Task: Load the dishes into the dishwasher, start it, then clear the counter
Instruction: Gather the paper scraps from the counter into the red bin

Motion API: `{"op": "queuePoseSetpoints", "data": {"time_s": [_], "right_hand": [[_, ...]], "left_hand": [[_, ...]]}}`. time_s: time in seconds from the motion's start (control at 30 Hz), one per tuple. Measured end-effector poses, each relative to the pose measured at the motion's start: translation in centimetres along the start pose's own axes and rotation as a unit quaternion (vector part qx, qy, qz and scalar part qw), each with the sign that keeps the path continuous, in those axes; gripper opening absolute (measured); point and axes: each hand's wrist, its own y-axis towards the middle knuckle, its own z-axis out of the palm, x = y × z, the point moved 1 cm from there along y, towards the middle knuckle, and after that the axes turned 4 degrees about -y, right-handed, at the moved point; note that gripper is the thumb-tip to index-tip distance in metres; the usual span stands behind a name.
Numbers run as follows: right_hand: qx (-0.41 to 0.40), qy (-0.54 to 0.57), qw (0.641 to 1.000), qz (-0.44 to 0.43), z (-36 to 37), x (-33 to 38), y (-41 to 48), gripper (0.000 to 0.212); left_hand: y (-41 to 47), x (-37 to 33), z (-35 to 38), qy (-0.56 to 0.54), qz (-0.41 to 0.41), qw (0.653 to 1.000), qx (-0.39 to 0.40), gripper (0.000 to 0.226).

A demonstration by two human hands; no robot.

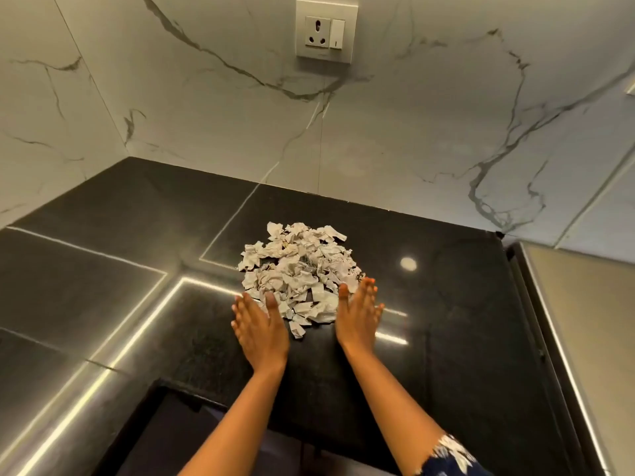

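A heap of crumpled, torn newspaper scraps (297, 273) lies on the glossy black counter (446, 304), near its middle. My left hand (259, 324) rests flat on the counter at the heap's near-left edge, fingers straight and together, thumb touching the scraps. My right hand (359, 310) stands on its edge at the heap's near-right side, palm turned toward the paper. Neither hand holds anything. No dishes or dishwasher are in view.
A marble-patterned wall (412, 115) rises behind the counter, with a socket and switch plate (326, 30) high up. The counter turns a corner at the left. A steel-edged surface (584, 321) borders it on the right. The counter's front edge (192, 395) is below my arms.
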Motion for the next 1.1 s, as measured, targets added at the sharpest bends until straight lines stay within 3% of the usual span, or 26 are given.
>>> {"op": "queuePoseSetpoints", "data": {"time_s": [0.1,0.17,0.27,0.33,0.43,0.53,0.6,0.63,0.7,0.77,0.9,1.0,1.1], "right_hand": [[0.020,0.010,1.000,-0.022,1.4,2.5,1.8,0.073],[0.022,0.051,0.998,-0.020,0.6,2.9,3.1,0.076],[-0.011,0.124,0.991,-0.044,-2.6,2.5,7.1,0.069],[-0.013,0.169,0.985,-0.040,-4.8,2.4,10.8,0.061],[0.095,0.120,0.987,-0.057,-5.5,3.1,16.4,0.061],[0.198,0.010,0.972,-0.129,-3.6,5.0,19.7,0.059],[0.230,-0.013,0.959,-0.167,-2.4,6.7,20.4,0.077],[0.238,-0.019,0.953,-0.184,-2.1,7.4,20.5,0.092],[0.257,-0.032,0.940,-0.221,-2.2,8.0,19.9,0.112],[0.299,-0.033,0.925,-0.230,-2.6,8.0,19.0,0.112],[0.351,0.016,0.908,-0.229,-2.7,5.8,17.6,0.107],[0.296,0.145,0.933,-0.144,-4.2,2.7,16.7,0.099],[0.149,0.204,0.963,-0.093,-5.8,0.2,14.2,0.065]], "left_hand": [[1.3,-1.7,1.9,0.010,-0.016,1.000,0.020,0.090],[2.0,-2.0,1.9,-0.038,-0.009,0.999,0.011,0.091],[5.2,-1.8,-0.2,-0.086,0.042,0.994,-0.051,0.103],[9.3,-1.9,-1.9,-0.079,0.050,0.993,-0.077,0.099],[16.2,-1.6,-2.5,-0.058,0.012,0.997,0.038,0.088],[20.4,-2.9,-1.3,-0.015,0.053,0.983,0.175,0.087],[21.3,-4.6,0.0,0.016,0.089,0.969,0.232,0.072],[21.8,-5.3,0.8,0.031,0.101,0.962,0.253,0.069],[22.0,-6.2,1.7,0.058,0.140,0.949,0.277,0.094],[21.9,-5.5,1.9,0.084,0.155,0.936,0.305,0.111],[20.3,-3.9,0.4,0.004,0.133,0.927,0.350,0.089],[18.5,-2.5,-1.8,-0.073,0.073,0.954,0.280,0.086],[15.5,-0.6,-4.1,-0.123,0.018,0.976,0.179,0.074]]}}
